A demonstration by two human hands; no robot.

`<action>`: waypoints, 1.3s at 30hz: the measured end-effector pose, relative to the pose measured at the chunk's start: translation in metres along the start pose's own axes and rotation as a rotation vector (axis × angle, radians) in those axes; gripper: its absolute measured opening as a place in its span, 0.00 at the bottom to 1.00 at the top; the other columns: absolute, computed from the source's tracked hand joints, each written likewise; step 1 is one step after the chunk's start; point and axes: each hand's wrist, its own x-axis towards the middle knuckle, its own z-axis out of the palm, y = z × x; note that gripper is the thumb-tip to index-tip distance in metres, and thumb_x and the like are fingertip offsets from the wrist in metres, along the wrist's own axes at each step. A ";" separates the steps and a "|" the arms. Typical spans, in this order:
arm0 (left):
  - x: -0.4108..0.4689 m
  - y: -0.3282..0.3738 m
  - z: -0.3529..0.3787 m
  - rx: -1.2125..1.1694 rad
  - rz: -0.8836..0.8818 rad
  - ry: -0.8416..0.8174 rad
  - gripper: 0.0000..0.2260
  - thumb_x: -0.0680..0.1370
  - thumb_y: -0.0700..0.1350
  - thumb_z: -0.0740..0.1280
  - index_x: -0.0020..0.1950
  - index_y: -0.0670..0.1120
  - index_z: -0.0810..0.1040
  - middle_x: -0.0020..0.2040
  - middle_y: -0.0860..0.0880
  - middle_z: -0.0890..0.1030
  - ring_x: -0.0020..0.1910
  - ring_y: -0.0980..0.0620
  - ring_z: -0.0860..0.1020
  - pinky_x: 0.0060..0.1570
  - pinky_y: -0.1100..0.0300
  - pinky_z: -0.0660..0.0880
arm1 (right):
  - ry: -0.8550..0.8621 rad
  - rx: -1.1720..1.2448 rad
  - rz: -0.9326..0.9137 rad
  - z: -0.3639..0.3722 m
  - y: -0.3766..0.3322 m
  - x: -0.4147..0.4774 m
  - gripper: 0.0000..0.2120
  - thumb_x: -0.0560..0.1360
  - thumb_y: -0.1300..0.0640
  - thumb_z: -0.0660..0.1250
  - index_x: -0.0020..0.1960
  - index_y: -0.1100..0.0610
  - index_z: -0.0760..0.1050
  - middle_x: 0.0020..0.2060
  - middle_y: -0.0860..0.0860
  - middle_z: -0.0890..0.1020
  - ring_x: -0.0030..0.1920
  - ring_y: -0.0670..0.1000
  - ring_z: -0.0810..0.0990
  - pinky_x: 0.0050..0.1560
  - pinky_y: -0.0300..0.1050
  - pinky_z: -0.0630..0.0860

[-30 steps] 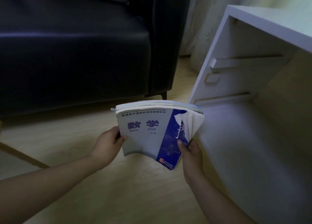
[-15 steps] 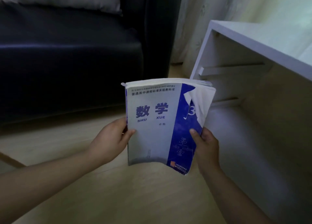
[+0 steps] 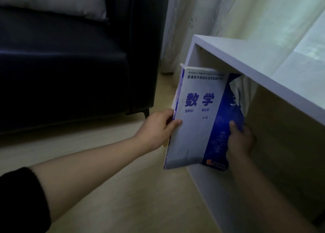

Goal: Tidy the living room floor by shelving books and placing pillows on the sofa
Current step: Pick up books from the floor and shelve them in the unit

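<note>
I hold a stack of books point(image 3: 198, 120) upright, its front cover white and blue with a torn upper right corner. My left hand point(image 3: 156, 129) grips the spine side. My right hand point(image 3: 240, 139) grips the lower right edge, inside the opening of the white shelf point(image 3: 246, 60). The stack stands at the shelf's left front, its right part under the shelf top. A white pillow point(image 3: 58, 0) lies on the dark sofa point(image 3: 61, 65) at the upper left.
Pale curtains point(image 3: 219, 13) hang behind the shelf and sofa. The wooden floor point(image 3: 114, 197) runs between the sofa and the shelf. A sofa leg point(image 3: 146, 112) stands close to my left hand.
Both hands have turned the stack of books upright and carried it rightward, from in front of the shelf into the shelf's opening. The view has shifted right.
</note>
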 end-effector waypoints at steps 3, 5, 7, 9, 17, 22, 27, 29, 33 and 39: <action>0.020 0.003 0.012 -0.070 -0.026 -0.007 0.09 0.79 0.49 0.63 0.57 0.48 0.77 0.45 0.55 0.78 0.46 0.53 0.77 0.49 0.50 0.79 | 0.082 0.017 0.010 0.003 -0.001 0.021 0.05 0.79 0.56 0.65 0.46 0.47 0.75 0.42 0.45 0.80 0.42 0.48 0.80 0.49 0.48 0.77; 0.031 0.005 0.018 -0.071 -0.037 -0.006 0.09 0.80 0.49 0.63 0.57 0.49 0.77 0.49 0.51 0.80 0.47 0.53 0.78 0.49 0.53 0.78 | 0.111 -0.007 -0.004 0.006 -0.002 0.033 0.04 0.78 0.56 0.65 0.46 0.48 0.75 0.44 0.48 0.80 0.43 0.49 0.80 0.49 0.49 0.78; 0.041 0.007 0.022 -0.065 -0.042 -0.012 0.09 0.80 0.50 0.63 0.58 0.50 0.76 0.52 0.50 0.81 0.49 0.52 0.78 0.49 0.52 0.78 | 0.133 -0.026 -0.020 0.010 -0.004 0.045 0.03 0.79 0.56 0.64 0.47 0.50 0.75 0.47 0.49 0.81 0.43 0.49 0.79 0.48 0.47 0.77; 0.054 0.007 0.024 -0.041 -0.023 0.001 0.09 0.80 0.50 0.63 0.57 0.49 0.76 0.52 0.49 0.81 0.49 0.50 0.79 0.49 0.50 0.78 | 0.154 -0.012 -0.053 0.016 -0.011 0.056 0.04 0.79 0.57 0.63 0.53 0.53 0.77 0.47 0.48 0.79 0.44 0.48 0.78 0.48 0.44 0.76; 0.081 -0.010 0.045 -0.099 -0.086 0.096 0.08 0.79 0.49 0.64 0.55 0.48 0.78 0.50 0.49 0.82 0.48 0.49 0.80 0.46 0.48 0.80 | 0.136 -0.044 -0.082 0.047 0.002 0.091 0.17 0.81 0.55 0.61 0.69 0.56 0.72 0.61 0.50 0.77 0.59 0.49 0.76 0.55 0.39 0.72; 0.092 -0.017 0.046 -0.098 -0.089 0.085 0.10 0.79 0.49 0.65 0.56 0.46 0.78 0.51 0.48 0.82 0.48 0.48 0.80 0.46 0.47 0.80 | 0.094 -0.121 -0.090 0.052 0.023 0.093 0.25 0.80 0.52 0.62 0.75 0.56 0.61 0.71 0.54 0.69 0.68 0.53 0.70 0.58 0.37 0.66; 0.096 -0.021 0.048 -0.108 -0.107 0.073 0.11 0.78 0.50 0.66 0.55 0.45 0.79 0.49 0.47 0.83 0.47 0.49 0.81 0.46 0.48 0.80 | 0.087 -0.265 -0.139 0.044 0.076 0.066 0.31 0.72 0.52 0.73 0.71 0.60 0.67 0.66 0.55 0.74 0.65 0.54 0.75 0.58 0.41 0.73; 0.097 -0.022 0.048 -0.121 -0.112 0.072 0.11 0.77 0.50 0.67 0.55 0.45 0.79 0.48 0.47 0.83 0.47 0.49 0.81 0.45 0.47 0.80 | 0.004 -0.270 -0.120 0.043 0.094 0.053 0.32 0.73 0.53 0.72 0.72 0.60 0.65 0.67 0.57 0.73 0.64 0.55 0.75 0.57 0.39 0.73; 0.095 -0.019 0.047 -0.166 -0.137 0.075 0.10 0.77 0.50 0.67 0.55 0.45 0.79 0.48 0.49 0.83 0.45 0.51 0.82 0.44 0.48 0.81 | -0.130 -0.310 -0.056 0.042 0.104 0.049 0.36 0.75 0.52 0.70 0.77 0.58 0.57 0.72 0.56 0.68 0.67 0.55 0.72 0.58 0.36 0.68; 0.093 -0.016 0.051 -0.293 -0.184 0.114 0.06 0.77 0.47 0.68 0.51 0.46 0.80 0.45 0.49 0.83 0.41 0.50 0.82 0.43 0.48 0.81 | -0.250 -0.275 -0.028 0.051 0.098 0.061 0.36 0.76 0.55 0.69 0.78 0.57 0.54 0.74 0.56 0.65 0.71 0.54 0.68 0.56 0.32 0.66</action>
